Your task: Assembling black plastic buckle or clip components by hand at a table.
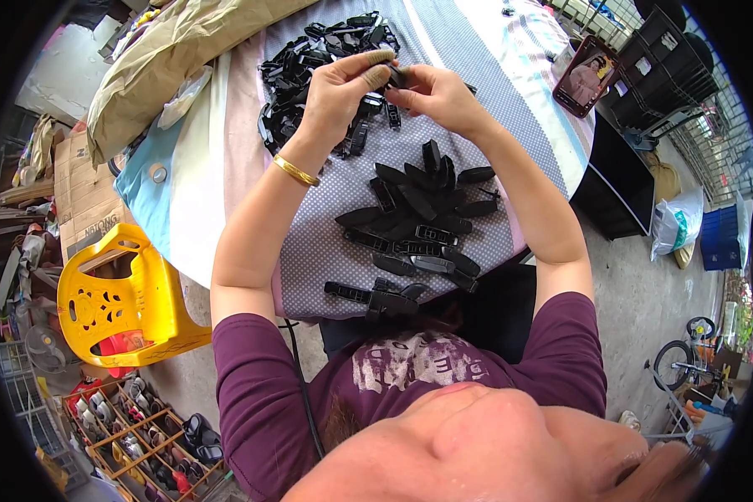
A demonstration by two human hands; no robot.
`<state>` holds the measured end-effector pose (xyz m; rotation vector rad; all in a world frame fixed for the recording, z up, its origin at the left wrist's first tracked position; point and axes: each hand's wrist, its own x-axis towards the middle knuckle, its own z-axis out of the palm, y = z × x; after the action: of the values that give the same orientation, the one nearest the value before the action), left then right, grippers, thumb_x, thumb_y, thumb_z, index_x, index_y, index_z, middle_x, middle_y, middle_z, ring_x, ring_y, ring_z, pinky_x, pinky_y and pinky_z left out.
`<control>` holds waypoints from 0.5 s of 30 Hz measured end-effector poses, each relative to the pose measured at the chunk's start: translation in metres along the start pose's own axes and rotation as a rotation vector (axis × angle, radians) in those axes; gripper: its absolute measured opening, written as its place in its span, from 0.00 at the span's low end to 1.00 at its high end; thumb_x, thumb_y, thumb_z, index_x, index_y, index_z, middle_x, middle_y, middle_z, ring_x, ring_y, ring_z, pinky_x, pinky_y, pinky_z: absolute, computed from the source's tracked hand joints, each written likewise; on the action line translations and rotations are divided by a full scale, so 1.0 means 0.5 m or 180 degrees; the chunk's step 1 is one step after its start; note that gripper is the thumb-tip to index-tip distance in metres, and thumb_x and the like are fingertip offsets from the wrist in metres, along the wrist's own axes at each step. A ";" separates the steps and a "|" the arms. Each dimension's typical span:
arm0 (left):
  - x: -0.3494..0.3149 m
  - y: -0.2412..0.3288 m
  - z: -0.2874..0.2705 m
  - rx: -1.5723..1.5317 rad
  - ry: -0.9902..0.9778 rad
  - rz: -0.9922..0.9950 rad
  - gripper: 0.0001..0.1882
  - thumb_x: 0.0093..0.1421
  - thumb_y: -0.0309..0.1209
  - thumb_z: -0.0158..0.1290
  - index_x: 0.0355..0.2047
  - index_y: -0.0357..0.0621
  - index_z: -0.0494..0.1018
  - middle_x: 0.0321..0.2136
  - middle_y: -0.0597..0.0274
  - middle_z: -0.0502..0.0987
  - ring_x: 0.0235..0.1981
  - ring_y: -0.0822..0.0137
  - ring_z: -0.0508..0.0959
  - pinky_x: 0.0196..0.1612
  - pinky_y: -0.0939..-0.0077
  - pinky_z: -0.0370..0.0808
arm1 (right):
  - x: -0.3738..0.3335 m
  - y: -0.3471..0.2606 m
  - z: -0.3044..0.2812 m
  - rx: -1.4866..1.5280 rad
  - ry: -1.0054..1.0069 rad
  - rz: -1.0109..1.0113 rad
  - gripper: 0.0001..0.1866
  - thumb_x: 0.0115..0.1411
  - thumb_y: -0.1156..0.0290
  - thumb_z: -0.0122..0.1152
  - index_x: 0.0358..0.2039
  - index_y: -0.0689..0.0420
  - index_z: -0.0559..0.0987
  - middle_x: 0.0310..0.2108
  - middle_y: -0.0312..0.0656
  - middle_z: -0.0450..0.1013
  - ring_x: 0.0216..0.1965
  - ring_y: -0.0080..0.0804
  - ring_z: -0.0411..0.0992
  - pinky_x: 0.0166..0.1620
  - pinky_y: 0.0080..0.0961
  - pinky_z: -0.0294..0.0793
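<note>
Above the table my left hand (340,94) and my right hand (437,99) meet with fingertips pinched together on a small black plastic piece (396,77), mostly hidden by the fingers. Greyish coverings show on the left thumb and forefinger. Just beyond and to the left of my hands spreads a big heap of small black plastic pieces (297,71), jumbled together. Nearer to me, between my forearms, lies a looser pile of black pieces (418,201), some smooth and pointed like little boats, others with slotted frames. Their exact kind cannot be made out.
A striped and dotted cloth (309,243) covers the round table. A phone (588,77) leans at its right edge, and brown paper (176,63) drapes the far left. A yellow plastic chair (117,297) stands at left, with a shoe rack (142,439) below. Black crates (657,67) sit at right.
</note>
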<state>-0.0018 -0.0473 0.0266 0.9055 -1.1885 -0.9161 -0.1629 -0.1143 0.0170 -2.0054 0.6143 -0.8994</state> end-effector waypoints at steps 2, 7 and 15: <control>0.000 0.001 0.003 0.0237 -0.0231 0.0081 0.12 0.55 0.24 0.52 0.41 0.36 0.74 0.35 0.60 0.77 0.37 0.73 0.75 0.45 0.81 0.69 | 0.002 0.014 -0.005 0.0297 -0.0519 0.0207 0.14 0.52 0.70 0.61 0.37 0.65 0.75 0.26 0.36 0.74 0.26 0.18 0.69 0.31 0.15 0.70; -0.002 0.020 0.004 0.0224 -0.0329 0.0099 0.12 0.56 0.24 0.51 0.41 0.36 0.74 0.34 0.59 0.77 0.37 0.73 0.74 0.46 0.81 0.69 | -0.018 -0.002 0.004 -0.0548 0.0035 -0.0616 0.12 0.51 0.71 0.62 0.35 0.64 0.77 0.23 0.35 0.73 0.23 0.17 0.67 0.28 0.14 0.68; -0.021 0.018 0.035 0.0974 -0.0655 -0.0289 0.17 0.52 0.28 0.57 0.41 0.34 0.73 0.29 0.57 0.78 0.30 0.74 0.76 0.36 0.83 0.73 | 0.027 0.040 -0.120 -0.0712 -0.0847 0.0086 0.23 0.49 0.60 0.64 0.45 0.56 0.74 0.37 0.44 0.73 0.34 0.26 0.71 0.36 0.20 0.71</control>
<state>-0.0198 -0.0357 0.0338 1.1373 -1.5023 -0.9317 -0.2028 -0.1636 0.0287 -2.2629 0.6097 -0.5527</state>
